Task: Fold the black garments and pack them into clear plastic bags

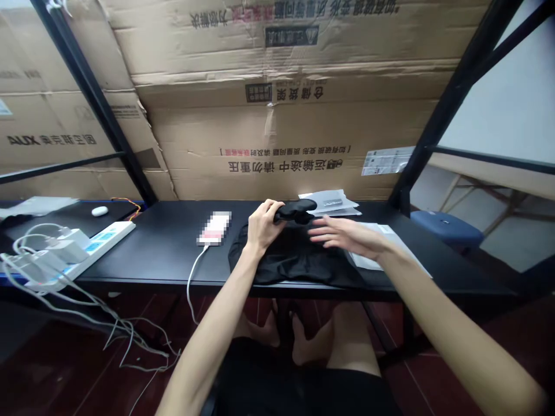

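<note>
Head view: wrinkled black fabric (299, 257) bunches in the left hand (263, 226).

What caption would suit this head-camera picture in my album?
Left hand gripping black fabric at a dark desk, open right hand close by, cardboard behind.

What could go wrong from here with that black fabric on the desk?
The black fabric lies along the desk's front edge and only the left hand grips it, so it might slide off. The white cable hangs over that edge and could snag a moving arm. The open right hand might nudge the plastic bag beside it.
</note>
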`<state>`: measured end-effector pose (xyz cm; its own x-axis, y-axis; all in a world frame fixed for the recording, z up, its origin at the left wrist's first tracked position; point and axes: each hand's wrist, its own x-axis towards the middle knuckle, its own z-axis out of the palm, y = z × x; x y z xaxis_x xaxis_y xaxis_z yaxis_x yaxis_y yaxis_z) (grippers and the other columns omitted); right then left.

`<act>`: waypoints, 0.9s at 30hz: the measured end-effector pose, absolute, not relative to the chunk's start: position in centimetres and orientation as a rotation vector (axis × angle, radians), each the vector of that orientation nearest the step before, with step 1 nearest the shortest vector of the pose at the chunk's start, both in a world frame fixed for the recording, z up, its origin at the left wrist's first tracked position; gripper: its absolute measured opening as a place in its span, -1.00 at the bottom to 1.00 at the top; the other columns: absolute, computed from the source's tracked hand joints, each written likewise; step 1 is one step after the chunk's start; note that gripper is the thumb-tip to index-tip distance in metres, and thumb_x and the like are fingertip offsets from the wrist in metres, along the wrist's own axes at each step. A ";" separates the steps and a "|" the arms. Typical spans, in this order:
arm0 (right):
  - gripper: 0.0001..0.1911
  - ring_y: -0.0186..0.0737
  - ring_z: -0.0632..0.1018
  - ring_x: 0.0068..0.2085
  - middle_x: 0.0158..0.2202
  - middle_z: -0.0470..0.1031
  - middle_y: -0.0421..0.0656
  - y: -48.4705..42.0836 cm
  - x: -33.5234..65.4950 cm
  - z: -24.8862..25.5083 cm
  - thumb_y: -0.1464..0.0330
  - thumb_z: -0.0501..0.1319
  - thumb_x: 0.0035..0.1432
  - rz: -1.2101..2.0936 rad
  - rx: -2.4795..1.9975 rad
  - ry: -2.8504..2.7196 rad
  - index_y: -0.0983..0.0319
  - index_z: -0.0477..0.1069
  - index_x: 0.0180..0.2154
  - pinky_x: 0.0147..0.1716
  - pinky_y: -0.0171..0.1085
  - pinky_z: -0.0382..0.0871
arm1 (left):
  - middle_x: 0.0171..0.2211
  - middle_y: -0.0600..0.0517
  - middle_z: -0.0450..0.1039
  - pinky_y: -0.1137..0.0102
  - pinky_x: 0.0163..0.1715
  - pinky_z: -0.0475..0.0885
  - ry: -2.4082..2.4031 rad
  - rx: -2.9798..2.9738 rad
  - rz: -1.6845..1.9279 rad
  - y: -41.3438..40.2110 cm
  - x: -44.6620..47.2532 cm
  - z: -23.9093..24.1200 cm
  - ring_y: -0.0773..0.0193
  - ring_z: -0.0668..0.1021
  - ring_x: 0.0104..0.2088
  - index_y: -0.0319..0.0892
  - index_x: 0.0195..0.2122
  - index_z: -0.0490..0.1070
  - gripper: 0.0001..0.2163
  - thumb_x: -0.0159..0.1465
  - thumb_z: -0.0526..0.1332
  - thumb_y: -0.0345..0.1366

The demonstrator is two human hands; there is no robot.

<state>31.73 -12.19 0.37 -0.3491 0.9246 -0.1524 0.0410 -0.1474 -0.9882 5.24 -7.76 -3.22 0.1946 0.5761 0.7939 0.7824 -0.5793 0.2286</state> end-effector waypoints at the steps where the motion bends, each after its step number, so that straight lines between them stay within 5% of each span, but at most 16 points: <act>1: -0.59 0.05 0.69 0.08 0.08 0.67 0.10 -11.8 30.3 0.0 0.05 0.27 0.40 1.671 -1.090 -1.352 0.19 0.56 0.07 -0.01 -0.11 0.63 | 0.00 -0.02 0.60 0.33 -0.01 0.53 -1.306 -2.244 -1.330 -7.8 5.2 -3.2 0.12 0.64 0.02 -0.04 0.05 0.53 -0.77 0.38 0.35 -0.28; 8: -0.80 -0.04 0.71 -0.01 -0.01 0.68 -0.03 -7.8 25.9 -1.9 0.22 0.39 0.30 1.544 -0.840 -1.123 0.13 0.51 -0.10 0.16 0.02 0.59 | 0.05 -0.02 0.58 0.29 -0.01 0.55 -1.382 -2.314 -1.271 -7.9 5.4 -2.9 0.09 0.65 0.02 -0.03 0.12 0.50 -0.67 0.34 0.37 -0.31; 19: -0.63 -0.12 0.70 -0.05 -0.08 0.71 -0.16 -7.9 26.8 -1.5 0.31 0.46 0.17 1.394 -0.963 -1.213 0.07 0.50 0.01 -0.01 -0.16 0.63 | -0.02 -0.11 0.64 0.15 0.04 0.51 -1.701 -2.462 -1.258 -12.4 8.2 -0.8 -0.05 0.62 0.02 -0.09 0.01 0.51 -0.66 0.37 0.32 0.03; 27: -0.69 -0.07 0.69 0.00 0.02 0.69 -0.08 -8.4 29.9 0.2 0.25 0.41 0.24 1.358 -1.106 -1.414 0.10 0.54 0.01 -0.01 -0.10 0.64 | 0.04 -0.05 0.67 0.29 0.08 0.50 -2.057 -2.414 -1.586 -13.2 7.7 0.7 0.09 0.67 0.04 -0.06 0.09 0.50 -0.72 0.37 0.31 -0.21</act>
